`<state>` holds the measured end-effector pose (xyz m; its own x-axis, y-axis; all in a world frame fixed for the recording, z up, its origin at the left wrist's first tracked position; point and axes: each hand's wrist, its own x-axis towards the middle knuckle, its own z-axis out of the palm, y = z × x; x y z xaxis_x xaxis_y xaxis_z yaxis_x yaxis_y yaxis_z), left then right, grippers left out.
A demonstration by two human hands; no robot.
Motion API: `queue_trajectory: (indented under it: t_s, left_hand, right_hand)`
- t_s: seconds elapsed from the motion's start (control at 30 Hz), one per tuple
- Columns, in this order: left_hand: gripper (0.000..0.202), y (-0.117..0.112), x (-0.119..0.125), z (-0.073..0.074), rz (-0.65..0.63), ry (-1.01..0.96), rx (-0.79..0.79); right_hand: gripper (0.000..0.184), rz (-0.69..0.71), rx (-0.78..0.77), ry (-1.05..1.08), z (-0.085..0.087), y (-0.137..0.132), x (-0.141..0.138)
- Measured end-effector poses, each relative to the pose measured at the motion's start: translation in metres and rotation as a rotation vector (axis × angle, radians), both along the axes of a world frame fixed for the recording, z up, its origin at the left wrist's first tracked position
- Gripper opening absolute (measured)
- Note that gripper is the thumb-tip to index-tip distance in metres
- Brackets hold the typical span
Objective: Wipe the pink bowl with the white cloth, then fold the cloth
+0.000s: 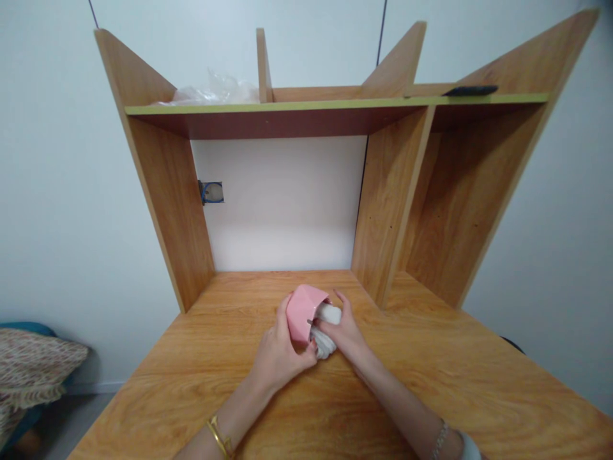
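Observation:
A small pink angular cup (303, 310) lies tilted on its side over the wooden desk (431, 383), mouth facing right. My left hand (278, 354) is wrapped round the cup's left side and holds it. My right hand (345, 332) grips a white cloth (325, 329) that is pushed into the cup's mouth. Part of the cloth bunches out below the cup between both hands. The inside of the cup is hidden.
The desk has a wooden hutch with a green-edged shelf (335, 103) above. A crumpled clear plastic bag (215, 92) lies on the shelf at left, a dark flat object (472, 90) at right. A blue-ringed wall socket hole (211, 191) shows behind. A patterned cushion (29, 367) sits at far left.

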<state>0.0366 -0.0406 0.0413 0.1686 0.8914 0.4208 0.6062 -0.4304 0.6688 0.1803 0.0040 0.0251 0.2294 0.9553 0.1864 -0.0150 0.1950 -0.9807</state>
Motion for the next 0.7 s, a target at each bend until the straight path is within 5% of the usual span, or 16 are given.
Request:
queue_trajectory:
  t_s: [0.2, 0.37, 0.53, 0.7]
  left_hand:
    - [0.082, 0.000, 0.001, 0.005, -0.052, 0.016, -0.056]
    - [0.081, 0.001, -0.004, 0.006, -0.080, 0.130, -0.067]
    - [0.088, 0.005, -0.014, 0.002, -0.069, 0.240, 0.032]
    - [0.099, 0.009, -0.013, -0.003, -0.121, 0.101, 0.085]
  right_hand:
    - [0.087, -0.122, 0.183, -0.443, 0.011, -0.006, 0.014]
    - [0.089, -0.080, 0.260, -0.632, 0.019, -0.016, 0.016]
    - [0.090, -0.065, 0.188, -0.584, 0.020, -0.017, 0.016]
    - [0.085, -0.182, 0.102, -0.382, 0.018, -0.008, 0.020]
